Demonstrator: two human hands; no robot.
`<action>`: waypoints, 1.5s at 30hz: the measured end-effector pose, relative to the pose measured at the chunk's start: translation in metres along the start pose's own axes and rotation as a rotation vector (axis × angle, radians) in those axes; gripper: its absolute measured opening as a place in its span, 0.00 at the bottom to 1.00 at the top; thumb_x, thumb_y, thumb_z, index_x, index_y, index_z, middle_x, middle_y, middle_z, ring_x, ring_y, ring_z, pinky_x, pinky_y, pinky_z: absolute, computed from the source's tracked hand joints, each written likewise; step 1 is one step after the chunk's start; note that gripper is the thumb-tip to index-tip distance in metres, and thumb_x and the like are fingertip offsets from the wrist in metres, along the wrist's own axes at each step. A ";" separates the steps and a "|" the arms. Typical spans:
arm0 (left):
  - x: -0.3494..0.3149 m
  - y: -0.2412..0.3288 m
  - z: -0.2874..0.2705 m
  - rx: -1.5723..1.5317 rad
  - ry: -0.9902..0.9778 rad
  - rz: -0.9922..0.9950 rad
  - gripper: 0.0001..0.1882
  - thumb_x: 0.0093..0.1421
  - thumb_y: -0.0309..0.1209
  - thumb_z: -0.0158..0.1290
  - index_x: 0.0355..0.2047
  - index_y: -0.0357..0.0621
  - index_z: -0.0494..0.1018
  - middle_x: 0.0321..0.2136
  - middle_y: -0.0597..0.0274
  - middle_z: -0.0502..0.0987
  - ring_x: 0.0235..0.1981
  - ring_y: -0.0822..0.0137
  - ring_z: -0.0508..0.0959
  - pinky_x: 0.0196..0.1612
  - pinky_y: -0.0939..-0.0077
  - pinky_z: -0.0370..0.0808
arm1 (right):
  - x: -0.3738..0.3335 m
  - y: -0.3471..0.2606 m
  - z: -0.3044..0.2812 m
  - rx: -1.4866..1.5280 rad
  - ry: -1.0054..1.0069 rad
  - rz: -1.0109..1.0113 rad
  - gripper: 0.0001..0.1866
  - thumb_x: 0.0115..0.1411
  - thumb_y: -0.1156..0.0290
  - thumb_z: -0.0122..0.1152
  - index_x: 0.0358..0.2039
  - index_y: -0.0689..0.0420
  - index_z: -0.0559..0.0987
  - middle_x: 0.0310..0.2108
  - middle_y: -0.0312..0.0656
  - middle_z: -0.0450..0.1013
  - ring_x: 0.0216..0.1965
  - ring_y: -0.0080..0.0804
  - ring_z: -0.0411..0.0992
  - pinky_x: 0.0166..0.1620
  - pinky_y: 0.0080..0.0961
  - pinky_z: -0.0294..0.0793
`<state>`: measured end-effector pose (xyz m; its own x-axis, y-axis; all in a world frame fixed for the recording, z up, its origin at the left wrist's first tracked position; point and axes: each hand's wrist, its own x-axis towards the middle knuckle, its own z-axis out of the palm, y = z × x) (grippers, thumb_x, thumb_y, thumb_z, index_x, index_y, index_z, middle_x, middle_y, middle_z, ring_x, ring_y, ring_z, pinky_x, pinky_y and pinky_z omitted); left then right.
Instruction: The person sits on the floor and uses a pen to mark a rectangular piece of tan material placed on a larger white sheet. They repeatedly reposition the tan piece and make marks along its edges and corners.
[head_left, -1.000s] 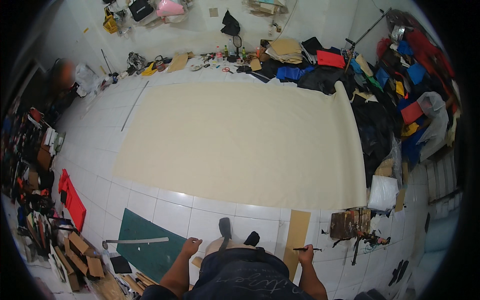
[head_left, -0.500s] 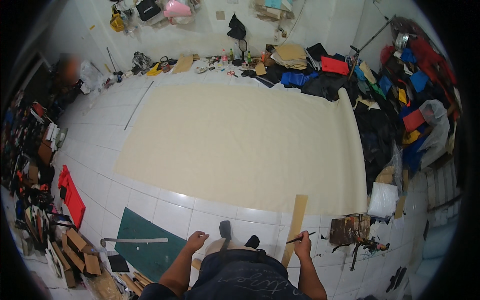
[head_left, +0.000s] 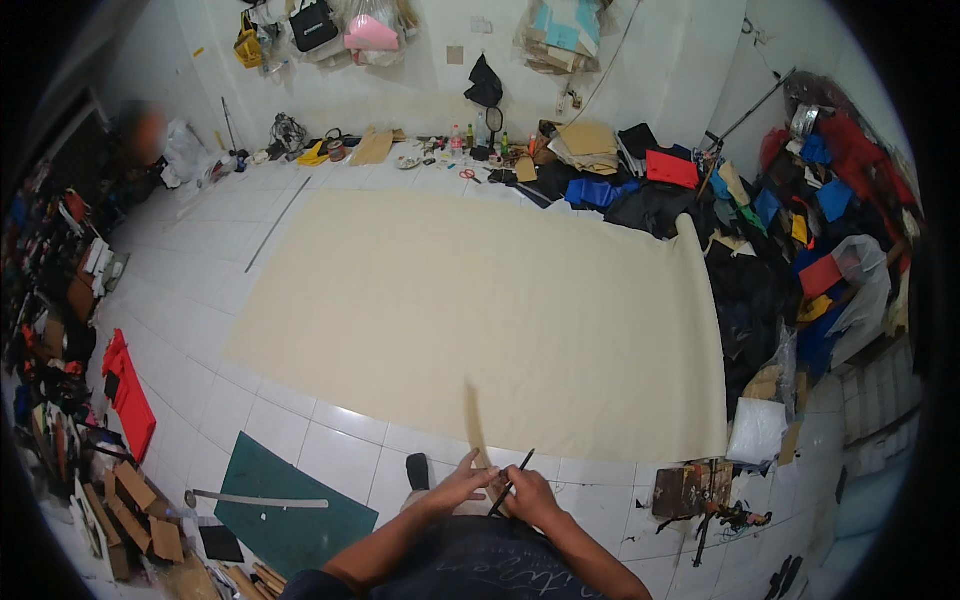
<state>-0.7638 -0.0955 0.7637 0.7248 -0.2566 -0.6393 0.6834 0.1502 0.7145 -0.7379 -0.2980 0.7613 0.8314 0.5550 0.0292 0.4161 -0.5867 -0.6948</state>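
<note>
Both hands meet close to my body, at the near edge of a large cream sheet (head_left: 440,300) spread across the floor. A long, thin tan strip (head_left: 473,415), blurred and seen almost edge-on, rises from between them over the sheet. My left hand (head_left: 462,487) is at the strip's lower part, with fingers closed about it; its lower end is partly hidden. My right hand (head_left: 532,496) grips a slim dark pen (head_left: 527,461) tilted up to the right, its fingers close beside the left hand's.
The sheet's right end is a thick roll (head_left: 702,340). A green cutting mat (head_left: 285,520) with a metal ruler (head_left: 260,500) on it lies at near left. Another thin rod (head_left: 277,225) lies left of the sheet. Piled fabrics (head_left: 750,290) border the right; a worn box (head_left: 690,489) stands near right.
The tan strip has moved left and been raised from beside my right side. My right hand has come left with the pen, and my left hand has moved right to meet it.
</note>
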 end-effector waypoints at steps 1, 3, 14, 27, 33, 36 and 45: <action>0.005 0.001 -0.005 -0.028 0.006 0.018 0.52 0.65 0.54 0.59 0.72 0.38 0.40 0.61 0.39 0.66 0.62 0.47 0.70 0.63 0.50 0.71 | 0.006 -0.003 0.010 -0.003 -0.029 0.011 0.12 0.55 0.74 0.67 0.38 0.55 0.73 0.32 0.49 0.78 0.35 0.57 0.76 0.38 0.49 0.75; 0.015 -0.007 -0.025 -0.088 0.032 0.047 0.56 0.62 0.55 0.62 0.71 0.35 0.40 0.56 0.43 0.72 0.57 0.51 0.75 0.57 0.56 0.77 | 0.022 -0.009 0.028 0.004 -0.081 0.018 0.13 0.56 0.72 0.68 0.38 0.54 0.73 0.32 0.49 0.77 0.36 0.57 0.76 0.38 0.49 0.75; 0.038 -0.027 -0.268 -0.023 0.444 0.202 0.19 0.66 0.29 0.52 0.54 0.31 0.71 0.42 0.51 0.80 0.38 0.58 0.83 0.39 0.64 0.80 | 0.114 -0.027 0.125 0.263 0.010 0.481 0.17 0.61 0.64 0.71 0.38 0.58 0.70 0.39 0.48 0.80 0.44 0.42 0.80 0.46 0.33 0.77; -0.059 -0.108 -0.540 -0.238 1.102 0.335 0.24 0.60 0.18 0.46 0.58 0.36 0.67 0.47 0.49 0.77 0.39 0.57 0.83 0.35 0.66 0.83 | -0.118 0.075 0.167 0.492 0.133 1.493 0.15 0.58 0.70 0.69 0.37 0.58 0.70 0.22 0.40 0.71 0.19 0.27 0.70 0.16 0.29 0.67; -0.072 -0.131 -0.495 0.117 1.233 0.126 0.21 0.62 0.19 0.47 0.57 0.38 0.69 0.50 0.48 0.78 0.51 0.51 0.80 0.54 0.64 0.73 | -0.064 0.062 0.167 0.311 0.140 1.258 0.17 0.61 0.65 0.71 0.39 0.59 0.71 0.28 0.40 0.75 0.26 0.28 0.73 0.30 0.29 0.74; -0.071 -0.144 -0.491 0.261 1.289 0.065 0.21 0.62 0.20 0.49 0.57 0.38 0.70 0.50 0.45 0.79 0.53 0.46 0.79 0.57 0.62 0.71 | -0.017 0.062 0.168 0.338 0.201 1.023 0.15 0.61 0.68 0.69 0.40 0.59 0.71 0.32 0.39 0.75 0.30 0.25 0.72 0.32 0.26 0.73; -0.031 -0.085 -0.484 0.366 1.134 0.106 0.19 0.64 0.21 0.49 0.56 0.37 0.71 0.47 0.45 0.80 0.51 0.49 0.80 0.53 0.61 0.75 | -0.004 0.070 0.132 0.355 0.293 1.135 0.12 0.60 0.74 0.64 0.41 0.57 0.71 0.34 0.40 0.75 0.31 0.27 0.73 0.28 0.26 0.73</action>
<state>-0.8022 0.3616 0.5856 0.5657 0.7569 -0.3272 0.6833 -0.2081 0.6999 -0.7611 -0.2637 0.6180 0.7274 -0.3472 -0.5918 -0.6842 -0.4325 -0.5872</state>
